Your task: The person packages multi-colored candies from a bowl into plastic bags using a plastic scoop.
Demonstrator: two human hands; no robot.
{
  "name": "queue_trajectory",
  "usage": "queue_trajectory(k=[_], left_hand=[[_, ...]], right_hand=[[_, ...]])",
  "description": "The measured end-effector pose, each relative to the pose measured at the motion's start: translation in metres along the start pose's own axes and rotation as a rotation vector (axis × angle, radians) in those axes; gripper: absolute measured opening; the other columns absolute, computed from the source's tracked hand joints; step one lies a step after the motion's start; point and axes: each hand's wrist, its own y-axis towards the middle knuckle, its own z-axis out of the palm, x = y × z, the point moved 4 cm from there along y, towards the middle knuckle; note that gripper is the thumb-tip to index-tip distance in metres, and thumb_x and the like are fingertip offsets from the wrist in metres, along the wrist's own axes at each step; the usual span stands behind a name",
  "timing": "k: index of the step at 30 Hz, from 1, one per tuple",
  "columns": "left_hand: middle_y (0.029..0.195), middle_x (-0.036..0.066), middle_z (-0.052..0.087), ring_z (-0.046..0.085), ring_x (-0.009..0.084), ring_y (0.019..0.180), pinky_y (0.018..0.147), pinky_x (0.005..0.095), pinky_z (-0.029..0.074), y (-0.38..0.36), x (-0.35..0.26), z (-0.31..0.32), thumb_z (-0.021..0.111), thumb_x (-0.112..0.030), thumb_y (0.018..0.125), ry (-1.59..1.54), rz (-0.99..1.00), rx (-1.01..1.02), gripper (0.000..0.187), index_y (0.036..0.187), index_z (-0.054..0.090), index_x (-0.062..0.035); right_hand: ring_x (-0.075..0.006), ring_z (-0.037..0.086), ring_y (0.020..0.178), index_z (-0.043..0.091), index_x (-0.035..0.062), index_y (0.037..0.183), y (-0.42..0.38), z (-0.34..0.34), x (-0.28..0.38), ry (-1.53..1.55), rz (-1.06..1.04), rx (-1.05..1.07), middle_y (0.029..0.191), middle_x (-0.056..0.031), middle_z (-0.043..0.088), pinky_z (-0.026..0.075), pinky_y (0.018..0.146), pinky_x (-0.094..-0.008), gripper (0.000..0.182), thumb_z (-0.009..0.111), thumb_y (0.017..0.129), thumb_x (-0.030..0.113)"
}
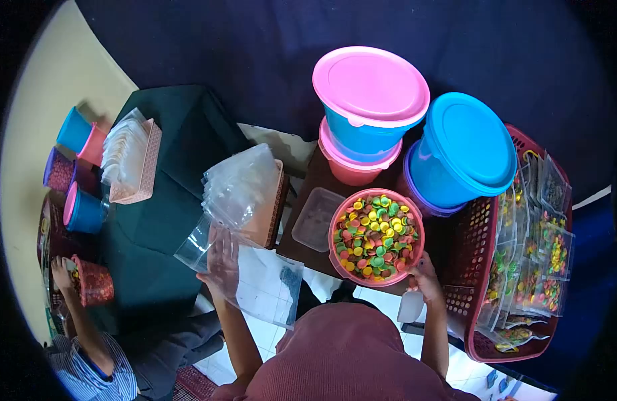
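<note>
A clear plastic bag [265,281] hangs from my left hand [221,264], whose fingers show through the film. One corner of the bag carries a dark printed patch. My right hand [425,277] is at the right rim of a pink bucket [332,248], with a small translucent scoop [410,307] hanging below its fingers. Yellow, green, red and brown round candy-like pieces [378,234] fill the bucket nearly to the top. Beyond my left hand, a stack of clear bags [241,184] leans in a light-coloured basket [276,200].
Left of the bucket lies a translucent tub [318,220]. Lidded pink [372,83] and blue [469,150] buckets stand behind. A red basket [479,267] on the right holds filled packets [542,267]. At far left, another person's hand [62,273] is by a pink bucket [94,281].
</note>
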Motion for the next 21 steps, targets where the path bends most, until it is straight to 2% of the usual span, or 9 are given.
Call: queue_trajectory(k=[5, 8, 11, 12, 13, 14, 15, 19, 21], left_hand=[[0.137, 0.012, 0.02, 0.022, 0.0268, 0.126, 0.103, 0.0371, 0.018, 0.007, -0.005, 0.01, 0.069, -0.06, 0.05, 0.255, 0.004, -0.099, 0.116, 0.132, 0.014, 0.0003], [0.137, 0.015, 0.021, 0.025, 0.0296, 0.124, 0.101, 0.0407, 0.023, 0.014, -0.002, 0.025, 0.078, -0.044, 0.049, 0.484, 0.071, 0.023, 0.109, 0.131, 0.02, -0.0003], [0.135, 0.017, 0.024, 0.024, 0.0299, 0.125, 0.101, 0.0411, 0.022, 0.018, 0.006, 0.049, 0.077, -0.051, 0.044, 0.66, 0.059, 0.096, 0.114, 0.129, 0.024, 0.0022], [0.133, 0.019, 0.028, 0.028, 0.0306, 0.122, 0.099, 0.0418, 0.025, 0.017, 0.012, 0.052, 0.084, -0.035, 0.039, 0.587, 0.07, 0.141, 0.108, 0.126, 0.031, 0.0002], [0.133, 0.019, 0.028, 0.028, 0.0306, 0.122, 0.099, 0.0418, 0.025, 0.018, 0.014, 0.058, 0.084, -0.035, 0.039, 0.587, 0.069, 0.155, 0.108, 0.126, 0.031, 0.0002], [0.132, 0.021, 0.027, 0.027, 0.0316, 0.123, 0.1, 0.0425, 0.023, 0.019, 0.013, 0.071, 0.085, -0.035, 0.037, 0.786, 0.195, 0.299, 0.108, 0.124, 0.032, -0.0001], [0.132, 0.022, 0.027, 0.026, 0.0326, 0.123, 0.1, 0.0433, 0.022, 0.018, 0.014, 0.086, 0.085, -0.036, 0.036, 0.976, 0.33, 0.446, 0.108, 0.123, 0.033, -0.0004], [0.133, 0.023, 0.023, 0.021, 0.035, 0.124, 0.1, 0.0462, 0.018, 0.014, 0.023, 0.124, 0.085, -0.038, 0.034, 0.993, 0.342, 0.542, 0.107, 0.12, 0.034, -0.001], [0.134, 0.022, 0.019, 0.018, 0.0365, 0.125, 0.1, 0.0487, 0.016, 0.013, 0.039, 0.129, 0.085, -0.038, 0.035, 0.99, 0.291, 0.707, 0.106, 0.121, 0.033, -0.0041]], right_hand=[[-0.0048, 0.039, 0.036, 0.033, 0.0077, 0.119, 0.0, 0.004, -0.004, -0.019, -0.001, 0.008, 0.071, -0.007, 0.054, 0.038, 0.033, -0.0191, 0.064, 0.068, 0.067, 0.019], [-0.0044, 0.039, 0.038, 0.033, 0.0077, 0.119, -0.003, 0.006, -0.002, -0.036, -0.01, -0.01, 0.07, -0.0063, 0.054, 0.038, 0.033, -0.0191, 0.062, 0.068, 0.069, 0.023], [-0.0066, 0.045, 0.042, 0.04, 0.0067, 0.114, -0.015, 0.01, 0.009, -0.076, -0.107, 0.008, 0.069, -0.0066, 0.055, 0.038, 0.033, -0.0201, 0.054, 0.065, 0.071, 0.028], [-0.0083, 0.048, 0.045, 0.043, 0.0054, 0.11, -0.02, 0.005, 0.008, -0.29, -0.065, -0.009, 0.072, -0.0075, 0.056, 0.039, 0.033, -0.021, 0.05, 0.064, 0.072, 0.03], [-0.0101, 0.05, 0.047, 0.047, 0.004, 0.106, -0.029, 0.003, 0.013, -0.503, -0.021, -0.03, 0.074, -0.0084, 0.057, 0.039, 0.033, -0.0218, 0.047, 0.063, 0.073, 0.033], [-0.0141, 0.056, 0.053, 0.049, 0.0015, 0.102, -0.042, 0.005, 0.022, -0.611, 0.002, -0.062, 0.076, -0.012, 0.059, 0.042, 0.035, -0.0246, 0.044, 0.062, 0.074, 0.033], [-0.0141, 0.056, 0.053, 0.049, 0.0015, 0.102, -0.053, 0.01, 0.034, -0.599, -0.001, -0.076, 0.076, -0.012, 0.059, 0.042, 0.035, -0.0246, 0.044, 0.062, 0.074, 0.033], [-0.0161, 0.061, 0.061, 0.048, 0.0011, 0.104, -0.087, 0.043, 0.075, -0.619, -0.088, -0.117, 0.075, -0.0148, 0.06, 0.046, 0.041, -0.026, 0.041, 0.063, 0.074, 0.024], [-0.0158, 0.061, 0.064, 0.049, 0.0028, 0.105, -0.099, 0.07, 0.095, -0.425, -0.479, 0.002, 0.085, -0.0129, 0.061, 0.049, 0.05, -0.0266, 0.041, 0.066, 0.071, 0.018]])
